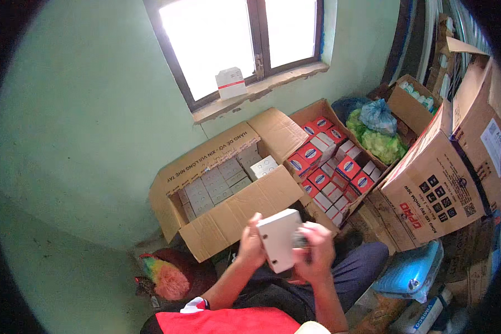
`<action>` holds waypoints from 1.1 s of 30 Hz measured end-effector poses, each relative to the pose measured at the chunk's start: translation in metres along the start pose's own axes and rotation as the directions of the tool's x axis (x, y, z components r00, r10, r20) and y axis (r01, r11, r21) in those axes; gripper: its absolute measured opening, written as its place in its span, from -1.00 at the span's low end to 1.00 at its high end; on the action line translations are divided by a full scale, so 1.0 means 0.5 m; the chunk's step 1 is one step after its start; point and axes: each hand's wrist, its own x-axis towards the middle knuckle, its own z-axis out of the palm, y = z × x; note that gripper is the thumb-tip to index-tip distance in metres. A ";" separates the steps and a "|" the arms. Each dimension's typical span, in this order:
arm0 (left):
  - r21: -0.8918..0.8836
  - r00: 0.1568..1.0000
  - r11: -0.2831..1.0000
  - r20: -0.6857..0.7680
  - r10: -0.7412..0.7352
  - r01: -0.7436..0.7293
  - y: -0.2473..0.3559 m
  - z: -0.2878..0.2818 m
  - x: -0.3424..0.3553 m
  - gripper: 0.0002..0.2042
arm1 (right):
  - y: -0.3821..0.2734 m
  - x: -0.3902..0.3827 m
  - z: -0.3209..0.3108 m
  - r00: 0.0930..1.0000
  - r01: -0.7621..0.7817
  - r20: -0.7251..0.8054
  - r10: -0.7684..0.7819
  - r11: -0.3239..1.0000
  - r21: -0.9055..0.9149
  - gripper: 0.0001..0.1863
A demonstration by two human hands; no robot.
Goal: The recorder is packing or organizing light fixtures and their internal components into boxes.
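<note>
One white box (278,240), held above the person's lap (355,273).
From here I see the left hand (251,245) gripping its edge; the right hand (319,251) grasps a dark item (300,240), too blurred to name. Beyond stands an open carton (242,214).

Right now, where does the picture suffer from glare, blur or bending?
Head view: the window glares to near-plain white; the right hand and the dark thing in its grip are smeared, probably by motion, while the white box reads more clearly; the strips at upper right curve toward the rim, and the corners fall to black.
</note>
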 end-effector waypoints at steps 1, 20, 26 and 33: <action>0.000 0.997 0.998 0.038 -0.068 0.068 -0.020 0.011 0.003 -0.56 | -0.017 -0.003 0.020 0.993 0.009 0.119 0.000 0.997 -0.077 -0.50; 0.271 0.967 0.931 0.000 -0.256 0.246 -0.086 0.017 0.030 -0.61 | 0.060 -0.092 -0.001 0.936 -0.272 0.213 0.280 0.960 -0.066 -0.33; 0.254 0.985 0.951 -0.046 -0.167 0.173 -0.053 0.025 0.026 -0.59 | -0.019 -0.134 0.018 0.900 0.033 0.435 -0.015 0.999 -0.034 -0.37; 0.270 0.982 0.945 -0.005 -0.189 0.184 -0.109 0.037 0.008 -0.60 | 0.017 -0.101 0.016 0.965 -0.131 0.200 0.167 0.974 -0.184 -0.38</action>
